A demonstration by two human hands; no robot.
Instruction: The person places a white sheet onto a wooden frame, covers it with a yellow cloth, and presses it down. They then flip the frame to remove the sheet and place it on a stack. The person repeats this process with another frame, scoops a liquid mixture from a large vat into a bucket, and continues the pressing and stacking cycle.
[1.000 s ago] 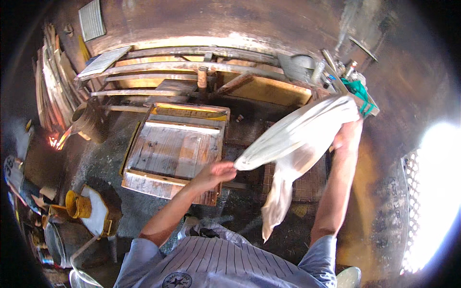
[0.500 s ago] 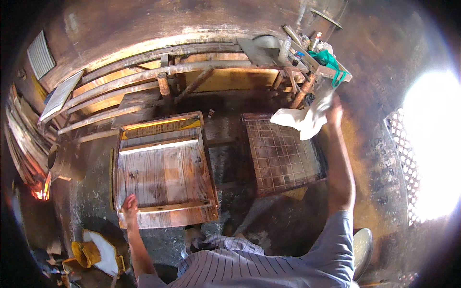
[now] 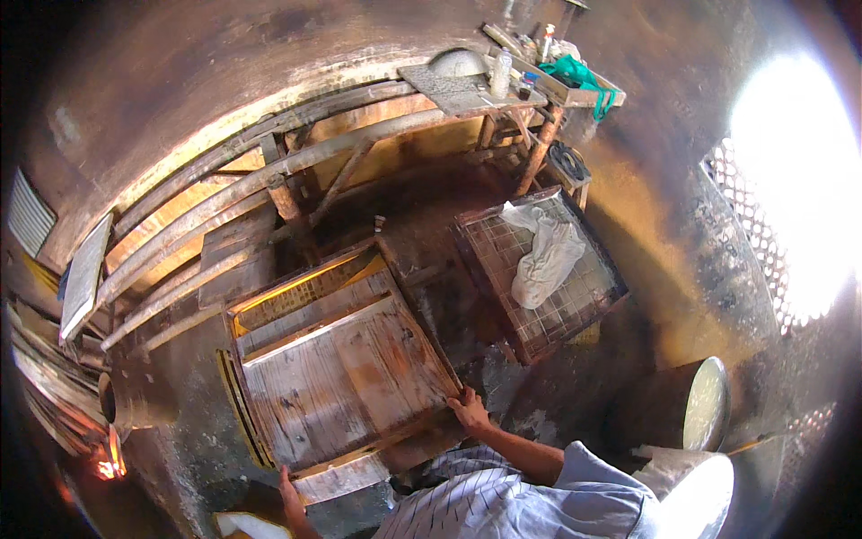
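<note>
A shallow wooden box with slats, a weathered plank panel and a yellow strip inside [image 3: 341,368] lies in front of me. My right hand [image 3: 469,411] has its fingers curled over the box's right edge near the lower corner. My left hand [image 3: 292,494] is at the lower left corner of the same box, fingers closed against its edge, partly hidden. To the right of the box, a crumpled white cloth [image 3: 543,260] lies on a square tray with a wire grid [image 3: 584,304].
A pole bench [image 3: 359,130] runs along the wall, with a crate and green bag [image 3: 575,76] at its end. Wood lengths and a small flame [image 3: 111,463] are at left, a yellow-edged board [image 3: 251,527] at bottom left, a metal drum [image 3: 705,404] at right.
The white cloth left my right hand and lies on the grid tray. Both hands have come down to the wooden box's edges. The view has turned.
</note>
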